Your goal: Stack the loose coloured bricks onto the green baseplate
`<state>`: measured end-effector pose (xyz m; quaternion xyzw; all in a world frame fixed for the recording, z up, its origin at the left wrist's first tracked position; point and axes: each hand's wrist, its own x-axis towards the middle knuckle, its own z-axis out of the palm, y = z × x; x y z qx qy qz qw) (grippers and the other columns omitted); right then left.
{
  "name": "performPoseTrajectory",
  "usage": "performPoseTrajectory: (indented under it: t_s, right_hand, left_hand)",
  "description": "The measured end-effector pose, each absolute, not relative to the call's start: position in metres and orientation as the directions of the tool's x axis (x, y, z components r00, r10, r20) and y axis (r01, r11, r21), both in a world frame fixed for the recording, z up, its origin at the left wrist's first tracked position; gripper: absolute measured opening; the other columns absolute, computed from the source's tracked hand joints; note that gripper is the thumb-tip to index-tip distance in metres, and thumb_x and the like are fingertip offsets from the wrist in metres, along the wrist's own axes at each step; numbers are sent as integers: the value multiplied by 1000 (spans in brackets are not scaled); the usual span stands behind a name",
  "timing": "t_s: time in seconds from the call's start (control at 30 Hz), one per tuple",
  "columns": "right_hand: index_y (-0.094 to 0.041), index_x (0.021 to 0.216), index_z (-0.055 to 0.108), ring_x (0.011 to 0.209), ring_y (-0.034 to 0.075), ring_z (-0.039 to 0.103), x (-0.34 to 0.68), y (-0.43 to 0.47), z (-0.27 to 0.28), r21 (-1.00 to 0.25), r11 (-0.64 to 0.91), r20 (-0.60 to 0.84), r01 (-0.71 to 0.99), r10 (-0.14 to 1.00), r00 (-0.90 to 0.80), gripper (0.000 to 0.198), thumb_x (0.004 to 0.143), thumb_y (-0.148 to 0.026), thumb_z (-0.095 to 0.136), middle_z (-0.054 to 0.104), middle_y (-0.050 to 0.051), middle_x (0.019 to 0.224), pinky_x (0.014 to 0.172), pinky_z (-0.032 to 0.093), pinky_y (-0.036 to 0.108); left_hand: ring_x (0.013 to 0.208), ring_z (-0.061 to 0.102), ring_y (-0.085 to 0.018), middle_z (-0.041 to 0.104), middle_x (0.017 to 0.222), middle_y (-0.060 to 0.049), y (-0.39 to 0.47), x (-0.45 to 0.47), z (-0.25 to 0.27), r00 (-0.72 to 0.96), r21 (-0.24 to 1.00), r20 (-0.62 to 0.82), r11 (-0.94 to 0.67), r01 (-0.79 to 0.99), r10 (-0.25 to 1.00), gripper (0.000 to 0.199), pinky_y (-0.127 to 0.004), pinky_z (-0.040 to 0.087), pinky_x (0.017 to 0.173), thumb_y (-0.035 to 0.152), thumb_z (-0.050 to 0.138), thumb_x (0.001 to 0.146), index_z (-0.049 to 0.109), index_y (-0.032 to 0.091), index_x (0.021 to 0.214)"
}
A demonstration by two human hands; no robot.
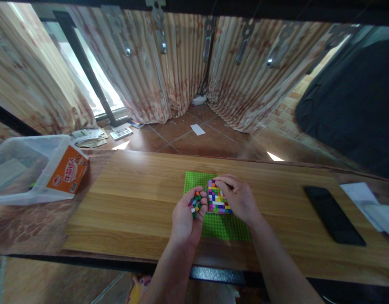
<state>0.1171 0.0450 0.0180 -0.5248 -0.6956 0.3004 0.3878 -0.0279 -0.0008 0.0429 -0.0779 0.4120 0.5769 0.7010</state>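
Note:
A bright green baseplate (227, 230) lies on the wooden table, with a block of many-coloured building bricks (217, 202) on it. My left hand (184, 215) is cupped palm up beside the block, its fingers curled around several small loose bricks (197, 203) in mixed colours. Over the block's top right, my right hand (240, 196) has its thumb and fingers closed together, fingertips at the block's upper edge. Whatever sits between those fingertips is too small or hidden to make out. Part of the block and baseplate is covered by my right hand.
A clear plastic bin (32, 169) with an orange label stands at the left. On the right lie a black phone (333, 214) and white papers (365, 202). Striped curtains (181, 67) hang beyond the table, above a tiled floor (178, 137).

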Motion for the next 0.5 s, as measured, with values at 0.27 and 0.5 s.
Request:
performPoseTrajectory:
  t_s: [0.27,0.5]
  right_hand:
    - [-22,86,76,85,20,68,122,44,16,-829,206,203,520,977,-64,22,87,-36,59,75,5,90,78,52,33]
    - [-28,97,75,104,22,63,109,26,43,-772,394,376,498,916,-142,20,91,-34,58,70,5,107,94,49,40]
  left_hand:
    - [49,55,-5,62,66,-5,-1,-28,43,-8,374,-666,325,-869,746,14,-12,48,44,9,52,87,65,7,84]
    - [57,61,-10,65,71,-7,-3,-25,43,22,379,-642,342,-860,766,17,-19,55,51,14,52,89,66,7,81]
